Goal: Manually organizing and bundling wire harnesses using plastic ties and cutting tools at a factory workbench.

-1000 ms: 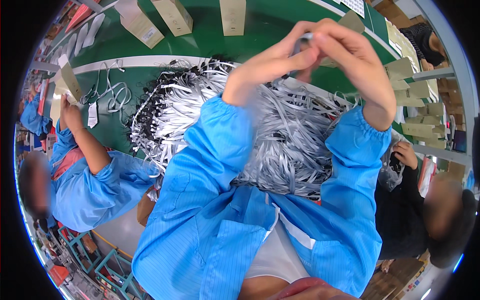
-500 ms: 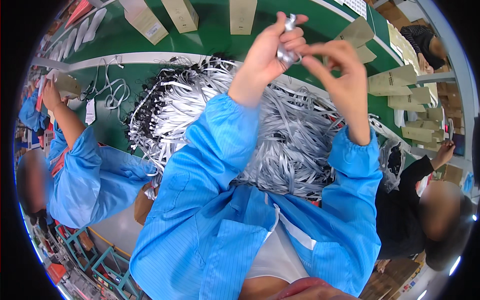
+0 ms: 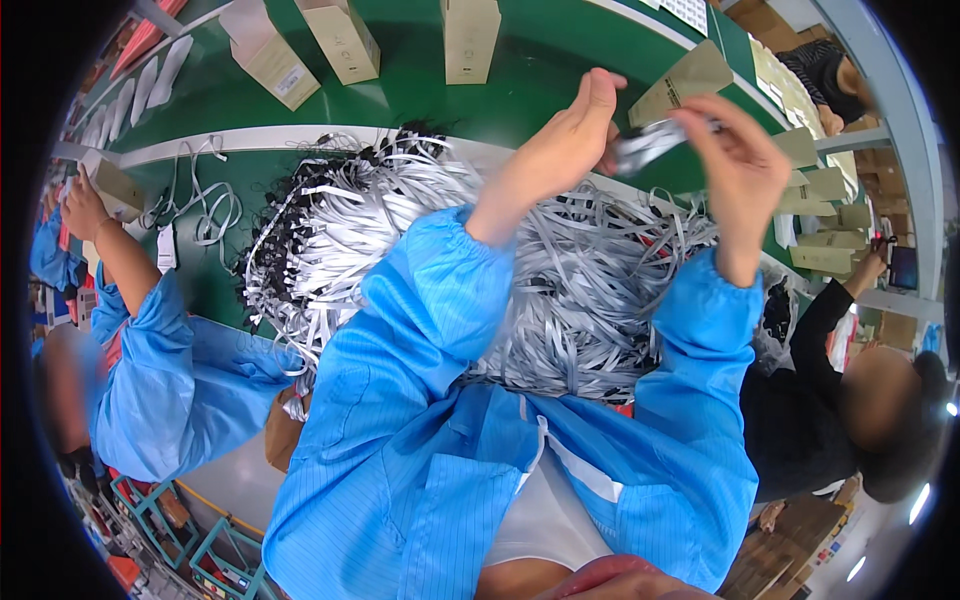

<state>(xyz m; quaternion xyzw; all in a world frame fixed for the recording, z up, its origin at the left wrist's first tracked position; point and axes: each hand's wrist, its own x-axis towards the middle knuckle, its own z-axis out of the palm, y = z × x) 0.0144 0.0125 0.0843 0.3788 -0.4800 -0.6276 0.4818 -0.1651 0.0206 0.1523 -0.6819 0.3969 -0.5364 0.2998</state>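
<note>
A folded silver-grey flat strap (image 3: pixel 648 148), smeared by motion, stretches between my two hands above the far side of a big pile. My right hand (image 3: pixel 735 165) pinches its right end between thumb and fingers. The strap's other end meets the fingers of my left hand (image 3: pixel 560 145); most of those fingers are hidden behind the hand, so its grip does not show. Below both hands lies the heap of silver-grey straps (image 3: pixel 590 290), with black ends (image 3: pixel 275 240) bunched along its left side.
Open cream boxes (image 3: pixel 470 40) stand along the back of the green table (image 3: pixel 400 90); another box (image 3: pixel 685 80) is just beyond my right hand. Loose white straps (image 3: pixel 215 205) lie to the left. Co-workers sit at both sides, a blue-sleeved one (image 3: pixel 170 390) close on my left.
The strap has come out from my left hand's closed fingers and is now drawn out toward my right hand. Both hands have shifted right and somewhat lower in view.
</note>
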